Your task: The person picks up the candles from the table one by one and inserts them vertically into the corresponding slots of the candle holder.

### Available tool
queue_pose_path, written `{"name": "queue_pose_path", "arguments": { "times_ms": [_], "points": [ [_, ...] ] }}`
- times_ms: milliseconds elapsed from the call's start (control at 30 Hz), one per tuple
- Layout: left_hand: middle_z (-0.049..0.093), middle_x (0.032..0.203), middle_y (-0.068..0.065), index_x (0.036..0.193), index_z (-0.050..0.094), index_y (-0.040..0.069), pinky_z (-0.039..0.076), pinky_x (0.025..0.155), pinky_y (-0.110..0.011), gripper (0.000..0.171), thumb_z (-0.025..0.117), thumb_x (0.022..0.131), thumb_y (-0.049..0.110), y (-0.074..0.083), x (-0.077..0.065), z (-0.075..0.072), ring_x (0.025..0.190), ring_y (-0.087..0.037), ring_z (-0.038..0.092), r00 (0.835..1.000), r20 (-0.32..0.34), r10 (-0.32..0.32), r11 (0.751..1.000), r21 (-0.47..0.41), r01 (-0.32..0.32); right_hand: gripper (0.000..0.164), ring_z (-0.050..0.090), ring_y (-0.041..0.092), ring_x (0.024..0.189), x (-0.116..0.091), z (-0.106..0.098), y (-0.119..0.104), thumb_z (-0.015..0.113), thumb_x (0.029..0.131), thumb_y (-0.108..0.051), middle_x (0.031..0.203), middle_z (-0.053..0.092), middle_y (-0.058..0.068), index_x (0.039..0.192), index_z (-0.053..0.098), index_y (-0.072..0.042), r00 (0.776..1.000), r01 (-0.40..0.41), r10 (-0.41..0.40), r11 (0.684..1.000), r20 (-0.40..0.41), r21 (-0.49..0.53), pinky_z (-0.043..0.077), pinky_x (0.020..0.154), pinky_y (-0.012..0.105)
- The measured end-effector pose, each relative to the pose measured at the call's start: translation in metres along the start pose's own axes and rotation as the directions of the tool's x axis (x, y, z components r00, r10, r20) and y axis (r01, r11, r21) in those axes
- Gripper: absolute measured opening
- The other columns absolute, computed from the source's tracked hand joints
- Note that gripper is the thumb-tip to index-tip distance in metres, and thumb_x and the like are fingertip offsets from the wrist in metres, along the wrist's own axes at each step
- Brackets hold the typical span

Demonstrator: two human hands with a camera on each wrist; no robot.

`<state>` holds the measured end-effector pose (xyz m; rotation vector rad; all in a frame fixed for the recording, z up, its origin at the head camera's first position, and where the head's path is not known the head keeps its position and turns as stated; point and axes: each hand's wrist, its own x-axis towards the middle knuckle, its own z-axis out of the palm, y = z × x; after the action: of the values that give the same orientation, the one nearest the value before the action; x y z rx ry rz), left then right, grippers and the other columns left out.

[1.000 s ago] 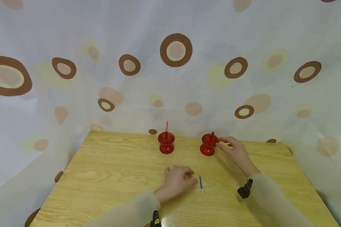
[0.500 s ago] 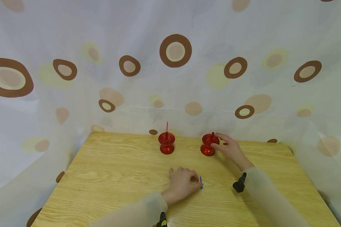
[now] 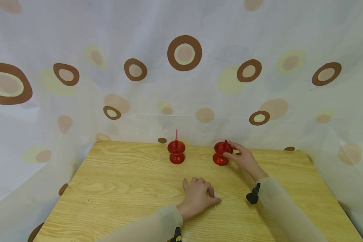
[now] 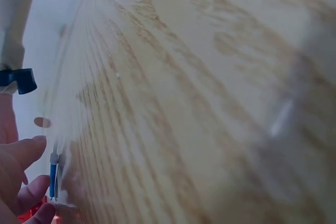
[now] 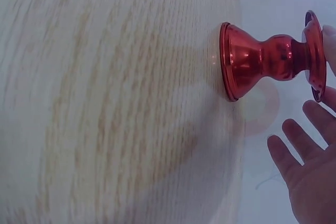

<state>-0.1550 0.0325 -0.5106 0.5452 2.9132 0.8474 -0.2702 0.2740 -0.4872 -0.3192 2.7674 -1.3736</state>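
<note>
On the table (image 3: 124,188) lies a thin blue candle (image 4: 53,177) with a pale end. My left hand (image 3: 196,198) is low over it, thumb and fingers spread to either side, and partly hides it in the head view. Farther back stands a red metal candle holder (image 5: 247,59), upright with a flared base. My right hand (image 3: 245,159) holds its upper dish with thumb and index finger; the other fingers (image 5: 299,140) reach out loosely. A central red tube (image 3: 225,145) rises from that dish with no candle showing in it.
A second red candle holder (image 3: 176,157) stands to the left, with a thin pink candle (image 3: 176,134) upright in it. A pale curtain (image 3: 157,84) with brown and yellow circles hangs right behind the table's back edge and down both sides.
My left hand has moved right, bringing its thumb and fingers over the blue candle. My right hand has shifted slightly left, closer around the holder's dish.
</note>
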Motion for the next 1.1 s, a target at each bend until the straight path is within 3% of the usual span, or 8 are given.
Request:
{"name": "queue_pose_path", "arguments": {
  "times_ms": [267,533,767,1100],
  "points": [
    [0.055,0.093,0.011,0.057,0.056,0.029,0.021,0.109,-0.081,0.046,0.086,0.082,0.055,-0.002,-0.002,0.004,0.103,-0.019,0.051,1.0,0.018,-0.004,1.0,0.01,0.003,0.072,0.044,0.042,0.141,-0.002,0.001,-0.002,0.069,0.101,-0.041,0.162,0.041,0.02,0.16,0.042,-0.008,1.0,0.002,-0.002,1.0,-0.002,-0.003,0.042,0.112,0.059],
    [0.057,0.097,0.01,0.061,0.056,0.028,0.023,0.111,-0.077,0.043,0.084,0.085,0.051,-0.005,-0.004,0.003,0.104,-0.019,0.05,1.0,0.008,0.011,1.0,0.004,-0.011,0.074,0.044,0.042,0.142,-0.001,0.002,0.001,0.069,0.101,-0.042,0.163,0.041,0.02,0.161,0.04,-0.009,1.0,0.008,-0.008,1.0,-0.008,-0.007,0.042,0.112,0.06],
    [0.059,0.101,0.008,0.068,0.062,0.026,0.033,0.107,-0.068,0.036,0.081,0.089,0.048,-0.005,0.002,0.0,0.102,-0.018,0.049,0.998,-0.003,0.056,0.994,0.095,-0.055,0.075,0.044,0.042,0.142,-0.001,0.002,0.003,0.068,0.101,-0.044,0.162,0.041,0.02,0.161,0.04,-0.008,1.0,0.007,-0.008,1.0,-0.013,-0.021,0.042,0.111,0.06],
    [0.062,0.099,0.008,0.063,0.066,0.027,0.04,0.099,-0.056,0.033,0.084,0.087,0.04,-0.002,0.01,-0.007,0.102,-0.019,0.052,0.999,0.01,0.038,0.989,0.142,-0.039,0.076,0.043,0.042,0.143,0.002,0.003,0.006,0.068,0.101,-0.045,0.161,0.042,0.02,0.16,0.04,-0.009,1.0,-0.009,0.009,1.0,-0.006,-0.021,0.043,0.111,0.059]
  ]
}}
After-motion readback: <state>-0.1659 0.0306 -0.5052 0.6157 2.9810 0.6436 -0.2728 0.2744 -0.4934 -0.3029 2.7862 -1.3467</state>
